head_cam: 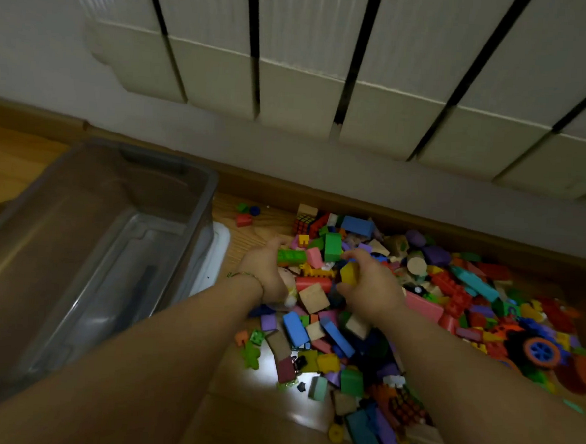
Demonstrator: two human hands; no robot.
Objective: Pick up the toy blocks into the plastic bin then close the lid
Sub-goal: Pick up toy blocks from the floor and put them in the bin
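Observation:
A big pile of colourful toy blocks (427,298) covers the wooden floor at the right. Both hands are down in its left part. My left hand (264,271), with a thin bracelet at the wrist, grips a green studded brick (291,256). My right hand (371,286) is closed around a yellow block (349,273). The clear grey plastic bin (196,212) stands open on the left and looks bare inside. A white lid (216,251) lies on the floor, partly under the bin's right side.
A white radiator (328,69) hangs on the wall above a wooden skirting board (321,192). A few stray blocks (245,215) lie near the bin's far corner. An orange toy with a blue wheel (541,352) sits at the pile's right edge.

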